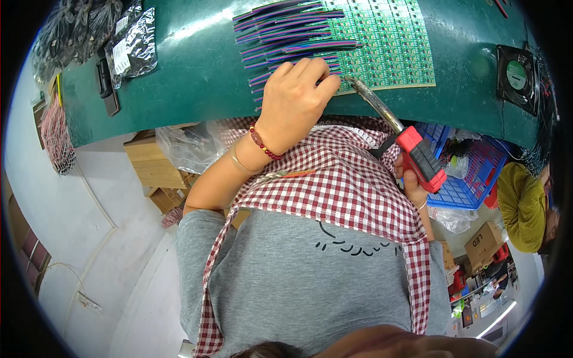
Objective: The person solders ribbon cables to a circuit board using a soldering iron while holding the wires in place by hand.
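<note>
My left hand (296,97) is closed over the front rows of thin multicoloured wires (280,45), at the near left edge of the green circuit board panel (388,48). Its fingertips are hidden, so what they pinch cannot be made out. In my right hand (412,185) is a soldering iron (421,158) with a red and black handle, partly hiding that hand. The metal tip points up and left, close to the left fingers at the panel's near edge. Several rows of wires lie side by side across the panel's left part.
On the green table (197,77) lie a dark plastic bag (134,45) and a black tool (106,83) at left, with a black fan (517,79) at right. A blue basket (477,179) and cardboard box (152,158) stand below the edge. Another person (522,206) is at right.
</note>
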{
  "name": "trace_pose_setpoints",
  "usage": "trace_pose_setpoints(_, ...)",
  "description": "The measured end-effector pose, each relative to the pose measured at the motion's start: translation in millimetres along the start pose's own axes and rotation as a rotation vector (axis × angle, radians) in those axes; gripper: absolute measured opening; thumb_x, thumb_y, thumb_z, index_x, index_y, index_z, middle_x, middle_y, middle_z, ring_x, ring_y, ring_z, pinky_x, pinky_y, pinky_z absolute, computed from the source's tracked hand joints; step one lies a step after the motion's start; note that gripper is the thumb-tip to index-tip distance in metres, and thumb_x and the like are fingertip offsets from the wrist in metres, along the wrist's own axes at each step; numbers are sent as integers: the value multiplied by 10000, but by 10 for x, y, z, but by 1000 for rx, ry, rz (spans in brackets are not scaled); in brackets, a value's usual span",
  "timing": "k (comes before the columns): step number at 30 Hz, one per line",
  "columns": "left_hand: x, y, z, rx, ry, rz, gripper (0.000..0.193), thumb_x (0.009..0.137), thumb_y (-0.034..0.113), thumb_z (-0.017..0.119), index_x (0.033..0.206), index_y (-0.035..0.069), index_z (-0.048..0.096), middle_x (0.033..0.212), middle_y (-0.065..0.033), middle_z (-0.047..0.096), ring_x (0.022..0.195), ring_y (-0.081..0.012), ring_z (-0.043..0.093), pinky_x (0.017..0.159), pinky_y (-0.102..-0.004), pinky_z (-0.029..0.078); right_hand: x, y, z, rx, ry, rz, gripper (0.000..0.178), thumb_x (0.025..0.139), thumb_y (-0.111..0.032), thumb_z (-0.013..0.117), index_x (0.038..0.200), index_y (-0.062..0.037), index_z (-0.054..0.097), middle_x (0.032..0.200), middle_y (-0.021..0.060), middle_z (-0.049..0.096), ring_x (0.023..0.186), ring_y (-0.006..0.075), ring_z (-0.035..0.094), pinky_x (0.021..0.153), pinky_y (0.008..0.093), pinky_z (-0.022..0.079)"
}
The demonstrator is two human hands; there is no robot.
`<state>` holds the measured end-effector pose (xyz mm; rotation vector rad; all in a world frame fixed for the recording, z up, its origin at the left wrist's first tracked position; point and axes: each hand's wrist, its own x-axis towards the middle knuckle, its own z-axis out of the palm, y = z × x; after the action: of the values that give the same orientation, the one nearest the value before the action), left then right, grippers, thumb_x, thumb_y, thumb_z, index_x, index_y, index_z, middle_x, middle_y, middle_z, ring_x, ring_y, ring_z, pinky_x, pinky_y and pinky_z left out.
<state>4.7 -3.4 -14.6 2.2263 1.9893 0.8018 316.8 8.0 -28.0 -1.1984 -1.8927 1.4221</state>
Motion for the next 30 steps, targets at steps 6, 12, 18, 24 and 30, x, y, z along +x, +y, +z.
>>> trace_pose_setpoints(6,6,2,-7,14,-15,8,92,727,111,694,793,117,630,784,8,558,710,-158,565,607,-306,402,-14,-49,7,26,49,-28,322,841,-340,665,832,-19,688,758,81,664,653,200,648,586,288,507)
trace_pose_setpoints(12,-1,-2,3,15,-17,2,96,723,114,697,792,118,629,783,9,557,710,-160,564,610,-306,404,-12,-41,-23,2,16,-7,364,836,-370,658,826,-7,684,751,90,662,654,204,648,589,295,507)
trace_pose_setpoints(18,4,-3,2,-6,-2,-6,109,721,117,714,790,115,631,774,11,558,703,-160,562,612,-307,401,17,-95,18,-5,42,4,326,826,-343,662,817,-17,679,745,81,659,645,204,647,579,304,500)
trace_pose_setpoints(24,3,-20,3,-19,-1,-7,121,715,118,731,787,119,634,768,16,561,700,-161,560,617,-313,391,-23,-26,-13,-217,25,-63,306,830,-333,641,792,-32,678,741,70,661,633,203,644,567,305,496)
trace_pose_setpoints(30,-7,-14,12,0,-9,-18,125,721,122,732,784,118,624,785,15,567,724,-161,566,639,-316,390,-11,-58,1,4,40,-39,209,796,-256,658,768,-49,675,732,75,658,629,222,646,562,313,492)
